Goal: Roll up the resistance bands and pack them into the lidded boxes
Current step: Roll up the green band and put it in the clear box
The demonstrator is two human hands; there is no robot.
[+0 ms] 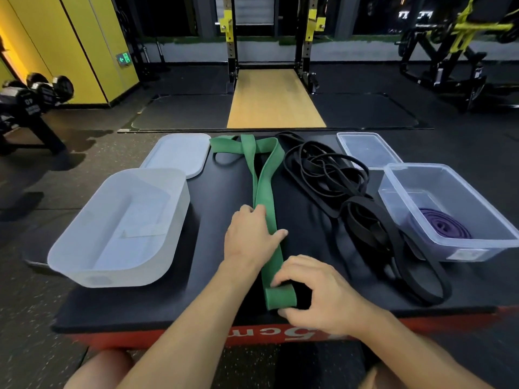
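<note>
**Q:** Where's the band, and what are the hands doing?

**A:** The wide flat green rubber resistance band [265, 192] lies lengthwise down the middle of the black padded platform top [219, 192]. Its far end is looped and twisted. My right hand [317, 293] pinches the near end, which is curled into a small first turn, thumb below and fingers over. My left hand [250, 237] lies flat on the strip further up, fingers fairly straight, thumb across it, pressing down.

**Q:** Which step?

**A:** The start of the roll, I'd say. One turn at most.

**Q:** How do you do it well?

**A:** Roll away from me, tight, with the edges lined up so the coil doesn't cone. The left hand should hold both layers stacked and slide ahead of the roll. Undo the far twist before the coil reaches it, or it'll bulge.

**Q:** Then where does it go?

**A:** A rolled purple rubber band [443, 226] sits in the clear rectangular plastic box [500, 248] on the right, with room beside it. I see no band in the frosted white plastic box [118, 276] on the left. I can't tell which one is meant. The tangle of thin black rubber bands [331, 175] lies just right of the green one, so don't snag it.
</note>
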